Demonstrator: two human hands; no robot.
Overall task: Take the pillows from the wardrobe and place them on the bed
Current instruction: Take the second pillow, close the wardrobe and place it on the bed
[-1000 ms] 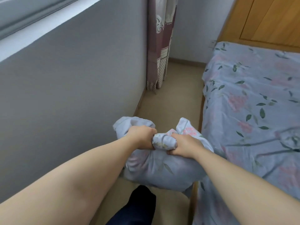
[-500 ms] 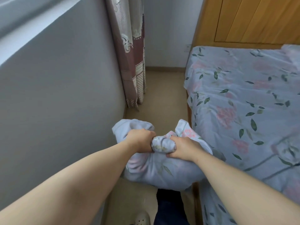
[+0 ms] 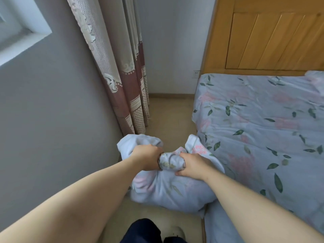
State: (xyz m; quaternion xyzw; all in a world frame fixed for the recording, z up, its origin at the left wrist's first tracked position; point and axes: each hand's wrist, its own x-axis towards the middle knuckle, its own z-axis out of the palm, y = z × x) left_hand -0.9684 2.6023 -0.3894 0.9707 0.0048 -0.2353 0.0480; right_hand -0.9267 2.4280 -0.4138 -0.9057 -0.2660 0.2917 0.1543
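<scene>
- Pillow (image 3: 168, 192): floral case, bunched at its top edge; I carry it in the air over the strip of floor (image 3: 173, 120) between wall and bed, its right side just against the bed's edge.
- Left hand (image 3: 149, 157): fist closed tight on the gathered top of the pillow, left of the fold.
- Right hand (image 3: 192, 164): likewise clamped on the same gathered edge; the two hands sit close together, with a short roll of fabric between them.
- Bed (image 3: 263, 130): floral sheet, to my right; a second pillow (image 3: 315, 76) seems to lie at the far right by the headboard (image 3: 273, 41), though only its corner shows.
- Progress, as I judge it: this pillow is out of the wardrobe and brought to the bedside, but not yet set down. Swinging it right onto the sheet near the headboard is left.
- Curtain (image 3: 126, 85) and wall (image 3: 52, 120): to my left.
- Change from half a second ago: the grip is unchanged; the view has tilted up and forward, so more headboard and curtain show, and the bed's head end looks nearer.
</scene>
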